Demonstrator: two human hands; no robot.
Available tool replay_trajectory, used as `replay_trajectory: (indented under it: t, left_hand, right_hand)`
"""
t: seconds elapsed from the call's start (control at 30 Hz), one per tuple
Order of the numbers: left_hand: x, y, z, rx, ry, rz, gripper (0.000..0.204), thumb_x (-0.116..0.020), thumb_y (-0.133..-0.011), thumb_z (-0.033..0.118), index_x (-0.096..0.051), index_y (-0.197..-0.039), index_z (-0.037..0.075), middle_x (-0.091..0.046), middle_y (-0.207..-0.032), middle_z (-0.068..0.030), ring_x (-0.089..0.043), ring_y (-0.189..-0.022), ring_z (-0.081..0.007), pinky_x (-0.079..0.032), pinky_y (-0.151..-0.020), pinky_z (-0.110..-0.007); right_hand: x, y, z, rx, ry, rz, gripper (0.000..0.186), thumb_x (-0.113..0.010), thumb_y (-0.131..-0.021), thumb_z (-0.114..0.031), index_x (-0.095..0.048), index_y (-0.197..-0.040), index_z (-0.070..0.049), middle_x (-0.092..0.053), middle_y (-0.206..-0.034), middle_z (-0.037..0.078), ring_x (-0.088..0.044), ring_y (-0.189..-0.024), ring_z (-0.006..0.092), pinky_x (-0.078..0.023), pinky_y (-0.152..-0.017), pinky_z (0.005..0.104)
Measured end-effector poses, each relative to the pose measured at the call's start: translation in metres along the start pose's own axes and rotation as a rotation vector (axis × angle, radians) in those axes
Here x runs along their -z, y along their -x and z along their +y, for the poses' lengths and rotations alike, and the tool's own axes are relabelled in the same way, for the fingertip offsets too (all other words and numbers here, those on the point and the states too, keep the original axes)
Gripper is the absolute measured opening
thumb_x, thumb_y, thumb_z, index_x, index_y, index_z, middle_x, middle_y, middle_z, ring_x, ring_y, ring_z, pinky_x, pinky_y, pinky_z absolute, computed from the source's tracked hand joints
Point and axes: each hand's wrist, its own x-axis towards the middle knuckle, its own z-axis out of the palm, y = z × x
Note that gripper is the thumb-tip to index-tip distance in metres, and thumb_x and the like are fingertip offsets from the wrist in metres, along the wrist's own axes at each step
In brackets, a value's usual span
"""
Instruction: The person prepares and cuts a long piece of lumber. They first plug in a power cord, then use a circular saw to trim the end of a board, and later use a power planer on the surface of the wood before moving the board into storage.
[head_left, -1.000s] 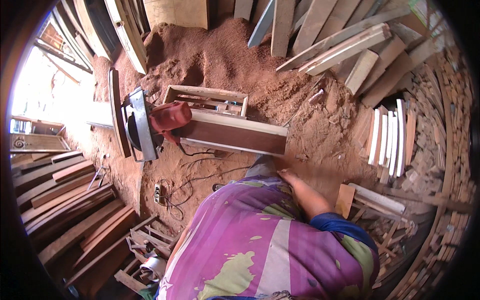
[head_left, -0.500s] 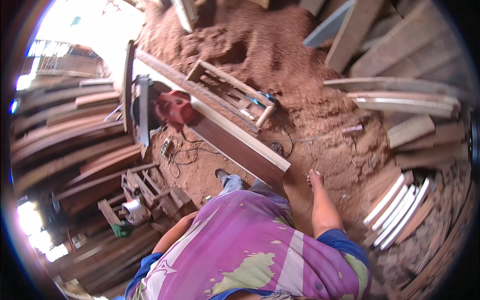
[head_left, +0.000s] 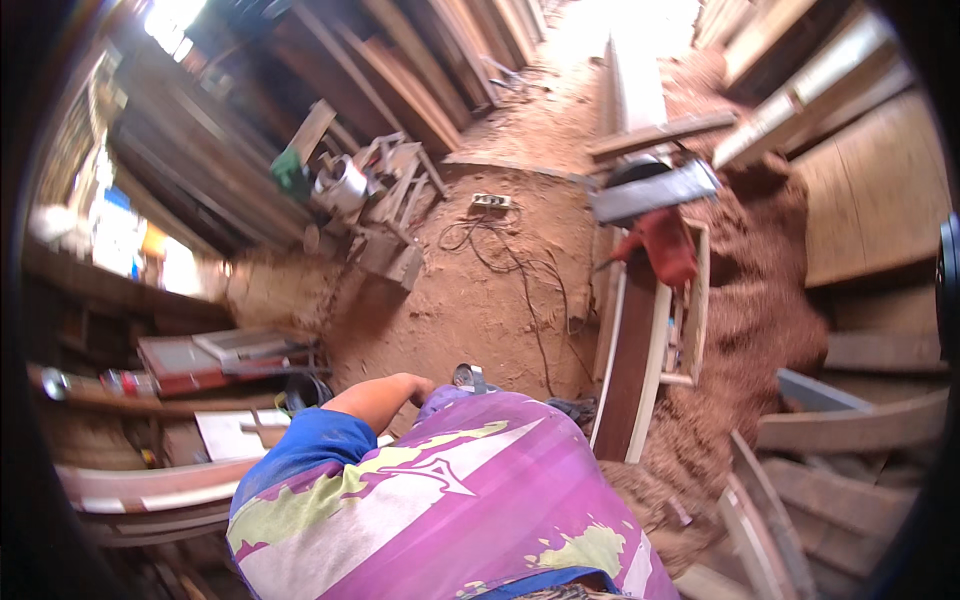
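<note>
My left hand (head_left: 418,391) hangs beside my body, low in the middle, partly behind my purple shirt; its fingers are too hidden to read. My right hand is out of view behind my body. To the right stands a red power saw (head_left: 668,245) with a silver metal plate (head_left: 655,195). It lies over a long dark brown board (head_left: 625,375) with pale edges. An open wooden crate (head_left: 700,300) is beside the board. On the dirt floor (head_left: 400,330) lie a power strip (head_left: 491,201) and tangled cords (head_left: 515,265), away from my hands.
Timber stacks (head_left: 400,70) line the upper left; leaning planks (head_left: 860,190) and sawdust heaps (head_left: 760,300) fill the right. A wooden stool-like clutter (head_left: 390,190) with a white container (head_left: 337,184) stands upper left. Boards and a red-framed panel (head_left: 185,365) lie at lower left.
My view has turned sharply left: saw and board now appear on the right, running away from me. My right hand, earlier visible beside the board, has dropped out of view.
</note>
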Motion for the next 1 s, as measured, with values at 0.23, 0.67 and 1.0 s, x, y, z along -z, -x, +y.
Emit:
replay_trajectory:
  t: [0.23,0.67,1.0]
  left_hand:
    - [-0.137,-0.009,-0.077,0.258,1.014,0.376,0.025,-0.070,-0.075,0.031,-0.074,-0.089,0.011,-0.069,-0.086,-0.0071,-0.062,-0.078,-0.0207,-0.050,-0.070,-0.036]
    - [-0.215,-0.002,-0.183,0.212,2.004,1.138,0.017,-0.064,-0.085,0.023,-0.066,-0.093,0.009,-0.062,-0.074,0.0006,-0.055,-0.062,-0.0102,-0.047,-0.055,-0.029]
    - [-0.318,0.003,-0.197,0.453,2.348,0.986,0.017,-0.060,-0.088,0.026,-0.057,-0.075,0.016,-0.051,-0.060,0.0037,-0.047,-0.048,-0.0096,-0.034,-0.040,-0.028]
  right_hand:
    - [-0.068,0.003,-0.095,0.243,0.807,0.106,0.023,-0.049,-0.092,-0.026,-0.061,-0.081,-0.010,-0.062,-0.067,0.007,-0.061,-0.058,0.0231,-0.047,-0.052,0.0392]
    - [-0.283,-0.061,-0.301,0.778,2.286,0.095,0.017,-0.065,-0.077,-0.024,-0.063,-0.087,-0.010,-0.069,-0.076,0.010,-0.069,-0.073,0.0261,-0.054,-0.064,0.0394]
    - [-0.645,-0.104,-0.465,0.255,0.525,-0.260,0.023,-0.055,-0.094,-0.030,-0.059,-0.085,-0.009,-0.055,-0.069,0.004,-0.053,-0.061,0.0161,-0.044,-0.055,0.0299]
